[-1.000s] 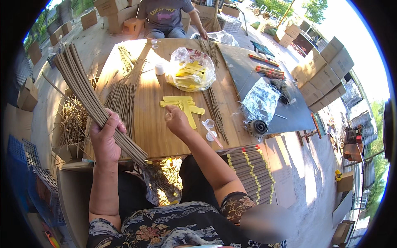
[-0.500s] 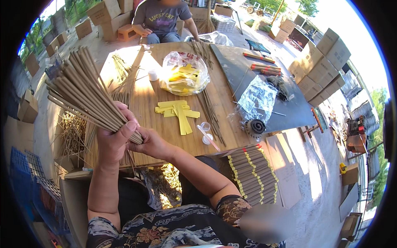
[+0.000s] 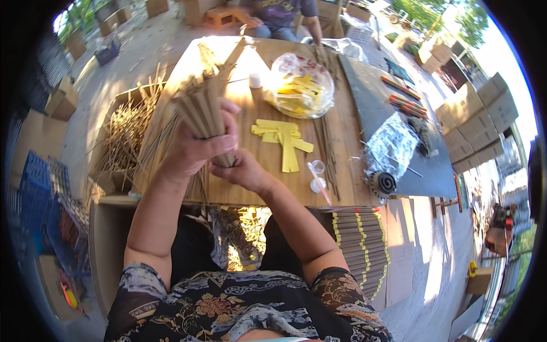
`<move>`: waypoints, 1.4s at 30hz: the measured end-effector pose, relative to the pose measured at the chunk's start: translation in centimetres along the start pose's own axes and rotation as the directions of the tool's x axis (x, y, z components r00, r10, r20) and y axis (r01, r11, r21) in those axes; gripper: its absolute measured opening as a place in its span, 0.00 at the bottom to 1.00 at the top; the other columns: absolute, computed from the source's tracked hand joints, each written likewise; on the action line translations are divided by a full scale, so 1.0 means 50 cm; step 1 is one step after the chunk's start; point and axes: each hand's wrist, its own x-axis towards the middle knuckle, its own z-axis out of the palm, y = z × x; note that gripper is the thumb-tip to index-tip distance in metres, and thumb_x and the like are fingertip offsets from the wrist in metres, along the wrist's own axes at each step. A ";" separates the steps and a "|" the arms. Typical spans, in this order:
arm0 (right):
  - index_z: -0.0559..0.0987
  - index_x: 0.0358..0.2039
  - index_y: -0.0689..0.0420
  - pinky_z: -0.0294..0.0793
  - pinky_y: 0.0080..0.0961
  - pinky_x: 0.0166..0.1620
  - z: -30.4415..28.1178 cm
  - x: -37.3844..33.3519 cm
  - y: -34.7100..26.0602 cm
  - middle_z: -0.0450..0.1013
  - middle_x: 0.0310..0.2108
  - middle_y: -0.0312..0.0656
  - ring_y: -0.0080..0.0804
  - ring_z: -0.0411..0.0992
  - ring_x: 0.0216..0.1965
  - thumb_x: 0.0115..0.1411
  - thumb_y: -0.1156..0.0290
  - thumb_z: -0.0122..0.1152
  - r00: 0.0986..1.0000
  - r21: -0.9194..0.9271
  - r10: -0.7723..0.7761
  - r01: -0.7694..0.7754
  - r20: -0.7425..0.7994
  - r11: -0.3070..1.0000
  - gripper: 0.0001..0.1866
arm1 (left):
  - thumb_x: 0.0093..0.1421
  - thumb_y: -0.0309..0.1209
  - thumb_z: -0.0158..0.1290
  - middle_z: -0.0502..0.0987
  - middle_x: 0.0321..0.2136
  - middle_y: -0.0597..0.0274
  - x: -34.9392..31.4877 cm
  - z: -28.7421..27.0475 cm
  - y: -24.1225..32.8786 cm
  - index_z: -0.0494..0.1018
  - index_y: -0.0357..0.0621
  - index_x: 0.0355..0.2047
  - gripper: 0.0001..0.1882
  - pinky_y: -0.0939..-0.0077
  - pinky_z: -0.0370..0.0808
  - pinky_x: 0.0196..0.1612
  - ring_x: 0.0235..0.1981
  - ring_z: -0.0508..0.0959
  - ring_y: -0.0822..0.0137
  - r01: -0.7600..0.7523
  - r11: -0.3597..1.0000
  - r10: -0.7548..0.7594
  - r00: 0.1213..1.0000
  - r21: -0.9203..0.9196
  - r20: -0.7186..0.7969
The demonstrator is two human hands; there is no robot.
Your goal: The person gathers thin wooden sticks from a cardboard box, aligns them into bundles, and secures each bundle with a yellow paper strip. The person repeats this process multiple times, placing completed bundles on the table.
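My left hand (image 3: 199, 148) is wrapped round the middle of a thick bundle of thin brown incense sticks (image 3: 199, 108), held up over the table's near left part. The bundle stands nearly upright, its top leaning away and slightly left. Below it, my right hand (image 3: 244, 171) closes round the lower end of the same bundle. Right of my hands, flat yellow paper strips (image 3: 289, 157) lie crossed on the wooden table (image 3: 239, 191). A small clear pot (image 3: 317, 185) with a pinkish stick across it sits nearer the table edge.
Behind the strips stands a clear plastic bag (image 3: 302, 85) of yellow strips. A cardboard box (image 3: 119, 134) at left holds loose sticks. On the dark board (image 3: 387, 102) lie crumpled plastic and red-banded bundles. Banded bundles (image 3: 359, 245) lie below the table. Another person (image 3: 279, 14) sits opposite.
Both hands have brought the bundle rightward, and it has turned from a strong leftward lean to nearly upright. The view has shifted, so the table appears farther up and right.
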 end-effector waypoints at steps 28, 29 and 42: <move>0.65 0.27 0.59 0.63 0.16 0.18 0.074 -0.098 -0.083 0.63 0.15 0.33 0.20 0.63 0.14 0.51 0.74 0.57 0.944 0.343 0.282 -0.325 0.170 0.881 0.09 | 0.53 0.31 0.54 0.69 0.19 0.66 -0.047 -0.007 -0.006 0.67 0.43 0.31 0.09 0.80 0.69 0.21 0.16 0.70 0.72 0.124 0.857 -0.273 0.932 -0.501 -0.237; 0.65 0.27 0.58 0.63 0.16 0.18 0.074 -0.107 -0.086 0.63 0.14 0.33 0.20 0.63 0.14 0.51 0.73 0.57 0.919 0.469 0.277 -0.383 0.280 0.796 0.09 | 0.53 0.31 0.54 0.69 0.19 0.66 -0.053 -0.010 0.001 0.67 0.44 0.31 0.08 0.80 0.69 0.21 0.16 0.70 0.72 0.211 0.749 -0.349 0.932 -0.628 -0.103; 0.64 0.28 0.56 0.61 0.14 0.18 0.077 -0.167 -0.072 0.63 0.16 0.32 0.18 0.61 0.14 0.54 0.73 0.55 0.934 0.303 0.278 -0.337 0.223 0.891 0.08 | 0.56 0.32 0.51 0.72 0.26 0.63 -0.088 -0.039 0.054 0.66 0.40 0.47 0.18 0.81 0.70 0.32 0.27 0.72 0.73 -0.160 0.768 0.537 0.688 0.620 -0.488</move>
